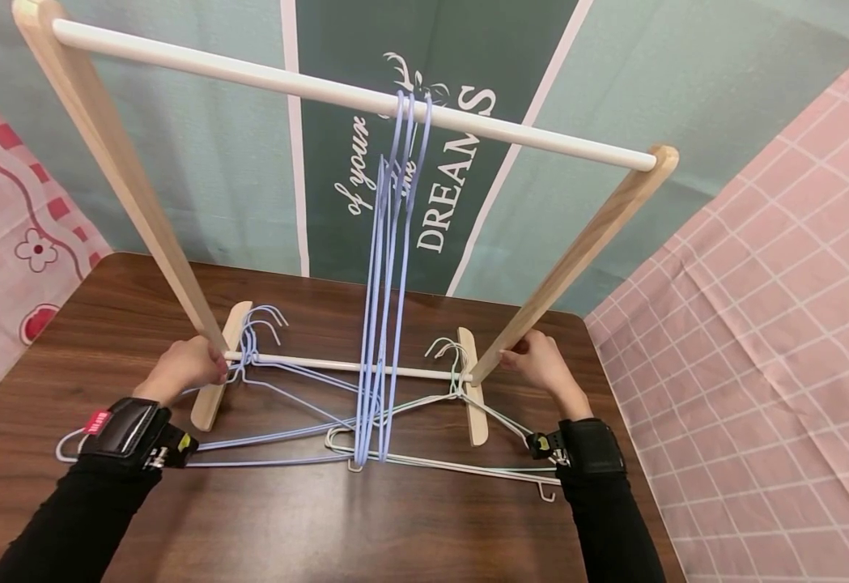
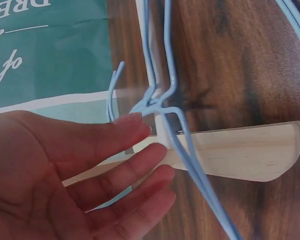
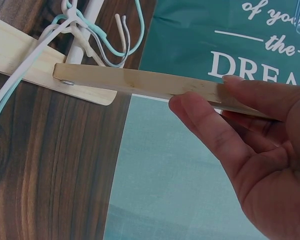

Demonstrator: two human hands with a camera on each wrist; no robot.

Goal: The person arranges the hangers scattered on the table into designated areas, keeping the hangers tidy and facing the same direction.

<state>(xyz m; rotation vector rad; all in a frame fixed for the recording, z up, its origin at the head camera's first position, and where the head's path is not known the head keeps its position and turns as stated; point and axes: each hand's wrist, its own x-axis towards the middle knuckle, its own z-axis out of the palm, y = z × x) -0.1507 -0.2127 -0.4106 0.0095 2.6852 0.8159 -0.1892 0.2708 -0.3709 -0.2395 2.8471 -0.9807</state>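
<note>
A wooden rack with a white top rod (image 1: pixel 249 71) and a thin white lower bar (image 1: pixel 322 364) stands on the table. My left hand (image 1: pixel 187 364) is beside the foot of the left post (image 1: pixel 129 178). In the left wrist view, its thumb and fingers are spread apart close to the necks of blue hangers (image 2: pixel 155 106). On the other side, my right hand (image 1: pixel 541 364) pinches the lower part of the right post (image 3: pixel 140 82) between thumb and fingers. Several periwinkle hangers (image 1: pixel 404 243) hang from the top rod.
Blue hangers (image 1: pixel 271 437) lie across the left foot (image 1: pixel 209 405). White and mint hangers (image 1: pixel 460 464) lie around the right foot (image 1: pixel 477 421). A curtain with lettering (image 1: pixel 431 202) hangs behind the brown table (image 1: pixel 286 526); pink checked cloth (image 1: pixel 774 324) is at the right.
</note>
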